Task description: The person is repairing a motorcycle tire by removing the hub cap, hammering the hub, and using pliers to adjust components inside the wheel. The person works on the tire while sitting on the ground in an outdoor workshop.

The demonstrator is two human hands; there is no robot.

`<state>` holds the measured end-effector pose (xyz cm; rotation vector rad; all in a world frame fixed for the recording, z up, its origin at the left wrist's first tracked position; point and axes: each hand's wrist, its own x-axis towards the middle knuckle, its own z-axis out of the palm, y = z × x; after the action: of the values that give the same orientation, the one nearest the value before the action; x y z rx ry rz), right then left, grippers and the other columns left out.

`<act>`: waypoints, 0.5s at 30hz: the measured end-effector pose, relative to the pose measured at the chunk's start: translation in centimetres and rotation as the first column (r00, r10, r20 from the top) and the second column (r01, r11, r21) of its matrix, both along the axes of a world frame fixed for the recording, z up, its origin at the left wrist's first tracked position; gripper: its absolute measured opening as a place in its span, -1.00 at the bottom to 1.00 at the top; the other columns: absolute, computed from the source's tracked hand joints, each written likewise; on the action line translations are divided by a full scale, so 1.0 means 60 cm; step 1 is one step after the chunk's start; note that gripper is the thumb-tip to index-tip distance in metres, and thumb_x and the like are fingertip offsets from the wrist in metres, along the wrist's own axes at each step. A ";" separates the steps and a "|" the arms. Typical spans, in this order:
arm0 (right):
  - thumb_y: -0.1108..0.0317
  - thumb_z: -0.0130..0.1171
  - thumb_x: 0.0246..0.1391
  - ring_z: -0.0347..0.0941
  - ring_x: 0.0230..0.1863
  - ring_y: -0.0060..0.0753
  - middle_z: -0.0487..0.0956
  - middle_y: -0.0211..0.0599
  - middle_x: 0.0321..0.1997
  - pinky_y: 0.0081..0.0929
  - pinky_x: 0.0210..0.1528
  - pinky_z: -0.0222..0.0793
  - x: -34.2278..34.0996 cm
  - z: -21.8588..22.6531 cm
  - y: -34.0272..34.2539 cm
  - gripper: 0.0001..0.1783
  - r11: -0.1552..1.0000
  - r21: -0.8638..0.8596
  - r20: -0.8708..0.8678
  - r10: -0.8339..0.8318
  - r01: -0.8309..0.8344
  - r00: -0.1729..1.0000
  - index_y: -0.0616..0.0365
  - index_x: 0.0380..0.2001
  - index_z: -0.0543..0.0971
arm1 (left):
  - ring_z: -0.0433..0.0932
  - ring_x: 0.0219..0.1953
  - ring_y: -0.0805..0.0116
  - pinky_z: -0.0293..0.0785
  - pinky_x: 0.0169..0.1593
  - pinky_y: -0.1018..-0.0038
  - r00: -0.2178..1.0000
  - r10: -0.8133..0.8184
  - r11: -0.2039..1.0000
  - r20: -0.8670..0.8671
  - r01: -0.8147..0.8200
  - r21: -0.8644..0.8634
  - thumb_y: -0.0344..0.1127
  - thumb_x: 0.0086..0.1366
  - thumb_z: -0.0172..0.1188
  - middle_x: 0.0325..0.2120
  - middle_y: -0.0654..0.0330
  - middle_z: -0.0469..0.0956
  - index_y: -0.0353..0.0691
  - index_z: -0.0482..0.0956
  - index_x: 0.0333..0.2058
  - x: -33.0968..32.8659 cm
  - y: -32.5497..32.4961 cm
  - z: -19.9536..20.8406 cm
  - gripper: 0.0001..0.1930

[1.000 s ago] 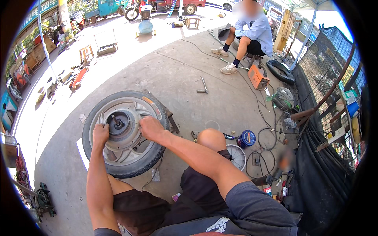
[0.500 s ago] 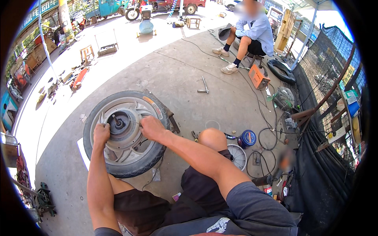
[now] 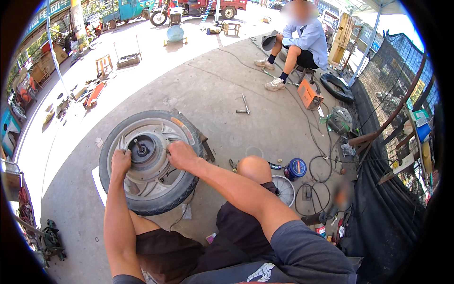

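Observation:
A spoked motor wheel (image 3: pixel 156 193) with a black tyre lies flat, raised on a low support (image 3: pixel 207 146) whose corner shows at its right. From the open round hub in its middle rises a short axle (image 3: pixel 137 143). My left hand (image 3: pixel 121 162), fingers curled closed, rests at the hub's left rim. At the right rim, my right hand (image 3: pixel 181 155) is closed in a pinch. Whatever either hand grips is too thin or too hidden to make out. Dark wires (image 3: pixel 164 176) show between the spokes below the right hand.
A T-shaped wrench (image 3: pixel 244 105) lies on the concrete beyond the wheel. Beside my right knee are pliers (image 3: pixel 233 165), a blue tub (image 3: pixel 296 168) and a white round cover (image 3: pixel 283 190). Cables run past an orange machine (image 3: pixel 310 94). Someone (image 3: pixel 302 45) sits on a stool.
Both hands stay at the hub's rim, with the right one shifted very slightly. The view has moved a little; otherwise the wheel and surroundings look the same.

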<state>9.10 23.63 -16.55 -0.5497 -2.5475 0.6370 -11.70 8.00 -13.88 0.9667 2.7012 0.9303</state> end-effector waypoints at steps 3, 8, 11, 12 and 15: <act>0.40 0.13 -0.02 0.58 -0.17 0.22 0.61 0.25 -0.27 -0.03 -0.09 0.52 -0.001 -0.001 0.003 -0.79 1.000 0.000 0.025 0.012 -0.012 1.000 0.34 -0.43 0.65 | 0.65 -0.37 -0.13 0.49 -0.21 0.11 1.000 0.001 1.000 0.003 -0.001 -0.006 -0.10 0.29 0.10 -0.48 -0.25 0.60 -0.44 0.65 -0.39 -0.002 0.000 -0.002 -0.58; 0.42 0.12 -0.03 0.59 -0.16 0.22 0.60 0.26 -0.26 -0.05 -0.10 0.53 -0.004 -0.011 0.003 -0.79 1.000 0.023 0.051 0.008 -0.009 0.999 0.35 -0.41 0.65 | 0.65 -0.32 -0.14 0.49 -0.18 0.11 1.000 -0.003 1.000 0.001 0.003 -0.010 -0.09 0.30 0.10 -0.47 -0.25 0.61 -0.44 0.65 -0.40 -0.010 0.001 -0.008 -0.58; 0.43 0.12 -0.02 0.59 -0.15 0.21 0.60 0.25 -0.25 -0.06 -0.08 0.53 -0.004 -0.011 0.001 -0.80 1.000 0.031 0.051 -0.002 0.001 0.999 0.34 -0.40 0.65 | 0.60 -0.47 0.02 0.41 -0.27 0.12 1.000 0.020 0.999 -0.019 -0.019 0.049 -0.20 0.26 0.16 -0.62 -0.20 0.52 -0.52 0.61 -0.47 -0.005 0.002 -0.010 -0.62; 0.43 0.13 -0.02 0.59 -0.14 0.21 0.61 0.24 -0.25 -0.06 -0.08 0.52 -0.004 -0.010 -0.001 -0.80 0.999 0.032 0.052 -0.005 0.003 0.999 0.33 -0.40 0.65 | 0.62 -0.41 -0.04 0.43 -0.23 0.11 1.000 0.015 0.999 -0.012 -0.015 0.029 -0.16 0.27 0.15 -0.56 -0.21 0.55 -0.49 0.62 -0.45 -0.006 0.002 -0.010 -0.61; 0.44 0.13 -0.01 0.59 -0.13 0.20 0.60 0.25 -0.23 -0.07 -0.06 0.52 -0.001 -0.002 -0.004 -0.81 1.000 0.024 0.065 -0.005 0.003 0.998 0.34 -0.40 0.65 | 0.65 -0.29 -0.14 0.48 -0.15 0.10 1.000 0.008 1.000 0.005 -0.008 -0.017 -0.10 0.29 0.13 -0.46 -0.25 0.61 -0.43 0.65 -0.41 -0.009 0.001 -0.007 -0.59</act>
<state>9.05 23.41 -16.66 -0.5759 -2.6107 0.5960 -12.27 8.06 -14.29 0.9499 2.7056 0.9089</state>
